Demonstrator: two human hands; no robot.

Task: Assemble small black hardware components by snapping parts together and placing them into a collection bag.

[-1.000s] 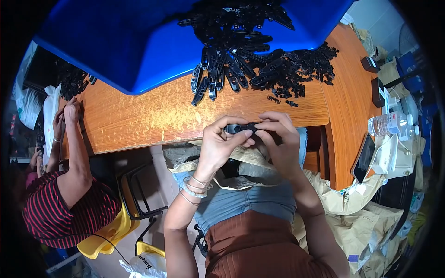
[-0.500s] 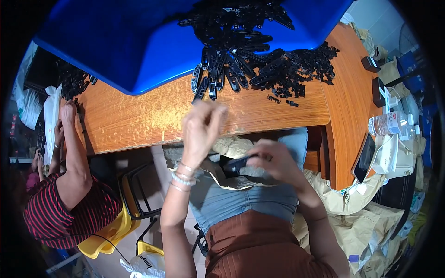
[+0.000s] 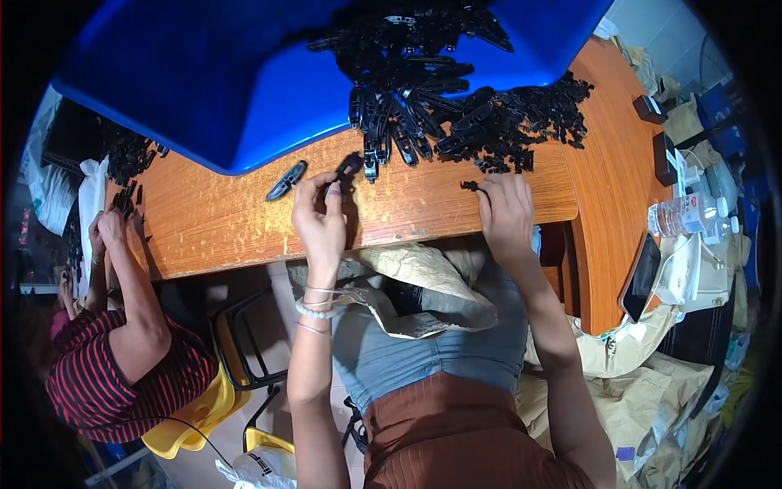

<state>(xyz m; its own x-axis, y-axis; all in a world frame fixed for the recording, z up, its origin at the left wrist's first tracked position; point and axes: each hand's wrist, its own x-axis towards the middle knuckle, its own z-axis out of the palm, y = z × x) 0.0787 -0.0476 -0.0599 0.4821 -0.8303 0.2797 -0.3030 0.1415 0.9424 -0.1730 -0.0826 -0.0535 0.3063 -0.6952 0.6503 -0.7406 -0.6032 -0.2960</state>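
Observation:
My left hand [image 3: 320,218] is raised over the wooden table [image 3: 244,220] and pinches a long black plastic part [image 3: 349,167] at its fingertips. My right hand [image 3: 507,213] rests flat on the table near its front edge, fingertips touching a small black piece [image 3: 469,186]. Just beyond both hands lies a pile of black plastic parts [image 3: 456,122], spilling off a big blue tray [image 3: 228,81]. One loose black part [image 3: 286,180] lies on the wood left of my left hand.
A person in a red striped shirt [image 3: 114,367] works at the table's left end on a yellow chair [image 3: 195,407]. A paper sack [image 3: 423,285] lies on my lap. At the right stand a water bottle [image 3: 688,216], a dark tablet [image 3: 642,277] and crumpled brown bags.
Both hands left my lap and came up onto the table. The left hand reached forward and took a black part; the right hand let go of its piece below and now lies on the table.

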